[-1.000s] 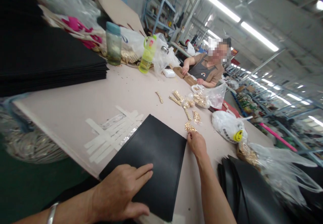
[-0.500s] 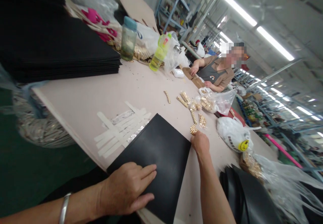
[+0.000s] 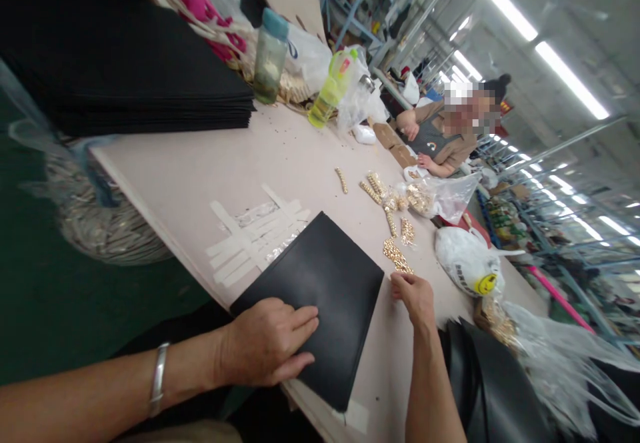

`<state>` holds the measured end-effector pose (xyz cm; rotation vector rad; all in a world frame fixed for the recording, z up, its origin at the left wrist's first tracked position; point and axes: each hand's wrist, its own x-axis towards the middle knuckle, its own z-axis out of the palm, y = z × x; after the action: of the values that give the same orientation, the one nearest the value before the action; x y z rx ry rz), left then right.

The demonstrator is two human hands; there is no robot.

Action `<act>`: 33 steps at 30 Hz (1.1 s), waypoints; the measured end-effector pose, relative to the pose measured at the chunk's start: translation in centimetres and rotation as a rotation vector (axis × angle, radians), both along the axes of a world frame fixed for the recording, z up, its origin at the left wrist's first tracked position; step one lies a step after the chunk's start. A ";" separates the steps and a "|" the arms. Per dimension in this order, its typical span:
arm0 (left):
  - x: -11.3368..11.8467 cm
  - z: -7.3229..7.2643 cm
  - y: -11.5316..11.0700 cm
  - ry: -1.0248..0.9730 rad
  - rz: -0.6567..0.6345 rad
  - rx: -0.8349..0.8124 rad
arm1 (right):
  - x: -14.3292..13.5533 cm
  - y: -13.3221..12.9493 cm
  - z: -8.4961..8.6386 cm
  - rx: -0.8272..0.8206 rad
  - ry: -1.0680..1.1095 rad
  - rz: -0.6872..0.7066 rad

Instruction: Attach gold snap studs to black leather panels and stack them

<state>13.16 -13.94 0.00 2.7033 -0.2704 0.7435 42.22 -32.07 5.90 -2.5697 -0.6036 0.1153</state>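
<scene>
While the left hand [image 3: 267,343] presses flat on the black sheet [image 3: 320,296], the right hand [image 3: 414,296] pinches a gold strip [image 3: 397,258].

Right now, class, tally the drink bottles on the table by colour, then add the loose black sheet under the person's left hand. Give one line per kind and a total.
Blue-capped clear bottle: 1
Yellow-green bottle: 1
Loose black sheet under the left hand: 1
Total: 3
</scene>
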 end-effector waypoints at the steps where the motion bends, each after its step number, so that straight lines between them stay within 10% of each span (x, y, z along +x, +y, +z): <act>1: 0.0 0.1 0.0 -0.007 -0.002 0.008 | -0.9 -0.1 -0.1 0.063 0.059 0.006; 7: 0.1 0.2 0.0 0.004 -0.016 0.063 | -9.5 2.0 -0.4 0.361 0.498 0.108; 12: 0.1 0.3 0.0 0.016 -0.012 0.083 | -14.0 3.7 -0.7 0.226 0.611 0.271; 33: 0.0 0.1 -0.1 0.015 -0.023 0.030 | -12.6 6.4 0.4 -0.227 0.556 0.375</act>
<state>13.20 -14.00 0.11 2.7277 -0.3111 0.7174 29.62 -25.72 6.27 -2.4291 -0.8732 1.0348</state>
